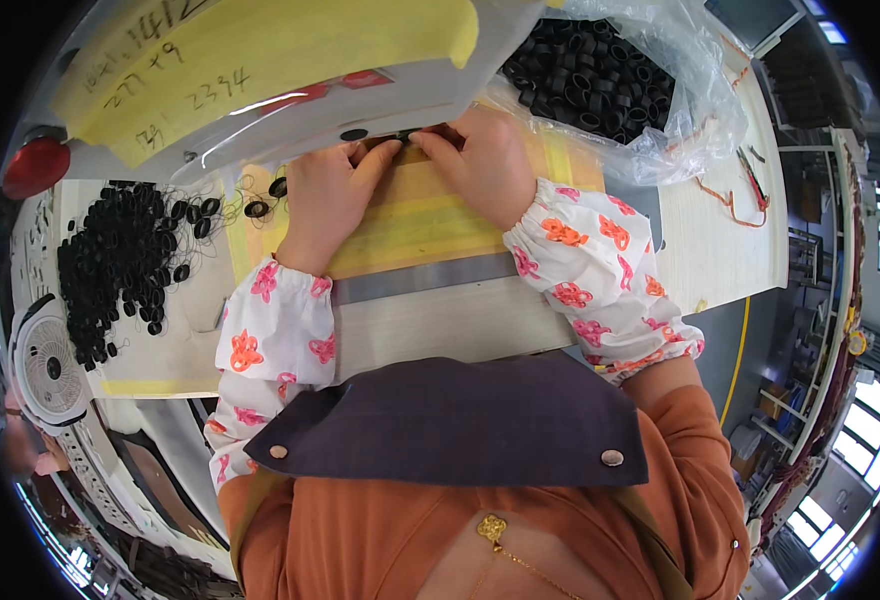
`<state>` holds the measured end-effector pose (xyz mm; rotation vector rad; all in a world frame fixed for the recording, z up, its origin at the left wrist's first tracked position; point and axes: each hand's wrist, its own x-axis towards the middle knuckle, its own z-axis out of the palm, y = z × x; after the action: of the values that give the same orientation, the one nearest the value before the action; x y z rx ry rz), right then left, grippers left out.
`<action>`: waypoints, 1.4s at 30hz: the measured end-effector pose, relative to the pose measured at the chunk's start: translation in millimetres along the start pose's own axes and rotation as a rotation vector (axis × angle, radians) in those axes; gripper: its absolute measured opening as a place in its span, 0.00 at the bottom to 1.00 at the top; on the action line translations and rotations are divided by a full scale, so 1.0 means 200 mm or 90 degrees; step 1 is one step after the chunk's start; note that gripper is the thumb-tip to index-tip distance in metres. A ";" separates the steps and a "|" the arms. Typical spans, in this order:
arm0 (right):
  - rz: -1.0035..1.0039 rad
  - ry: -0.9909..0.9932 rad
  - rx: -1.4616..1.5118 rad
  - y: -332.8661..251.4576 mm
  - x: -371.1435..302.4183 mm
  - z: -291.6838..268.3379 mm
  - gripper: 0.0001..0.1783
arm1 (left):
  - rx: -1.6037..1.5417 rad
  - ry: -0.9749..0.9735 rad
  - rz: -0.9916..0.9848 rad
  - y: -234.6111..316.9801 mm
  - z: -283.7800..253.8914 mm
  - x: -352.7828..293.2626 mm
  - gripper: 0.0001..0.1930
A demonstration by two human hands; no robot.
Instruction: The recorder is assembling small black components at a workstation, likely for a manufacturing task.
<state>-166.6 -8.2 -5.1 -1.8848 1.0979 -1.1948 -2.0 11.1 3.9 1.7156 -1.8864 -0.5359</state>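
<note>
Beneath the arm of a white machine (290, 125), which looks like a sewing machine, my two hands meet fingertip to fingertip. My left hand (330, 200) is closed in a pinch at one side of a small black piece (406, 135). At its other side my right hand (490, 165) pinches too. Fingers and the machine hide most of the piece, so its shape is unclear. Loose black rings (257, 209) with thin threads lie just left of my left hand. Beyond my right hand, a clear plastic bag (705, 110) holds many black rings (600, 80).
A large pile of black rings trailing threads (120, 260) covers the table's left side. Yellow tape (410, 250) runs across the work surface. A white fan (52, 365) stands at the left edge. Red-handled snips (760, 196) and an orange cord (725, 205) lie far right.
</note>
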 end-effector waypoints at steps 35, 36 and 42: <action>-0.025 0.007 -0.208 0.00 0.03 0.01 0.06 | -0.068 0.007 -0.003 -0.02 -0.01 0.05 0.12; -0.025 0.006 -0.207 0.00 0.03 0.02 0.06 | -0.064 0.001 -0.007 -0.02 -0.01 0.04 0.11; -0.033 -0.020 -0.244 0.00 0.04 0.03 0.06 | -0.091 -0.005 -0.033 -0.05 0.00 0.04 0.11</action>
<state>-158.8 -14.8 -4.0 -2.2211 1.3407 -1.0316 6.8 2.8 -1.3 1.6746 -1.7686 -0.6806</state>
